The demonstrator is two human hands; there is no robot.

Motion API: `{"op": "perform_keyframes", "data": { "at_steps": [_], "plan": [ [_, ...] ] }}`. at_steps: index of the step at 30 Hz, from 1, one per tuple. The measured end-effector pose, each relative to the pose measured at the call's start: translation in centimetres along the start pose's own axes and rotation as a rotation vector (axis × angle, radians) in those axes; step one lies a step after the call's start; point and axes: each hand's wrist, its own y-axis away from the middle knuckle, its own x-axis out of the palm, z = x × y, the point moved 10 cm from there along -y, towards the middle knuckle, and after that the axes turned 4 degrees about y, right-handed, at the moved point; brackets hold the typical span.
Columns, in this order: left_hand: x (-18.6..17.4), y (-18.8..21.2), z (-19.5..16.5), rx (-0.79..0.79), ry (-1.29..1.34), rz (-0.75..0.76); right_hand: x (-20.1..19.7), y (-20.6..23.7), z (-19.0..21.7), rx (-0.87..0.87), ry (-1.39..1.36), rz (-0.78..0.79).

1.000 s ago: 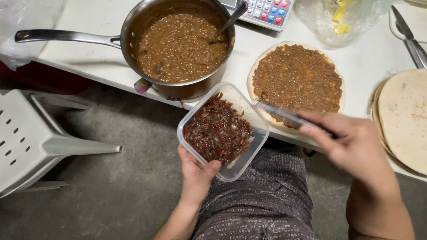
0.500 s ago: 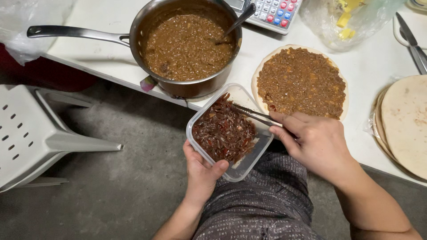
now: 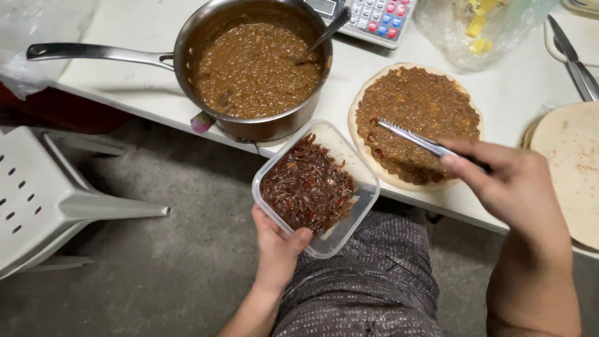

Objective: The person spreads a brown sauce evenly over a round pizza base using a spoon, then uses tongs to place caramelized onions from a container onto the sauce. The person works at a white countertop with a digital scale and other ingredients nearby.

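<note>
Right hand (image 3: pixel 518 187) pinching tongs (image 3: pixel 415 138), moved from tub (image 3: pixel 315 187) to flatbread (image 3: pixel 415 122). Left hand (image 3: pixel 277 240) grips tub. Topping goes on.

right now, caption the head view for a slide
Left hand holds tub; right hand holds tongs over flatbread.

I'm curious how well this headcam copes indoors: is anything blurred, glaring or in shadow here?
Head view: mostly sharp; the right hand and its tongs look slightly soft; light glints on the saucepan rim and handle; the floor under the table is dim; the container in the left hand is clear.
</note>
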Motion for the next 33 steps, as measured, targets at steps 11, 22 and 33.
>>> {"op": "perform_keyframes", "data": {
  "at_steps": [11,22,33],
  "plan": [
    [-0.5,0.2,0.3,0.005,-0.030,-0.008,4.2,-3.3,-3.3,0.208,0.232,0.149],
    [-0.2,0.0,0.2,-0.021,-0.040,0.000,0.6,-1.9,-1.4,0.108,0.231,0.020],
    [0.8,0.1,-0.4,0.005,0.005,0.028,3.0,1.2,8.4,-0.367,0.245,0.058]
  ]
}}
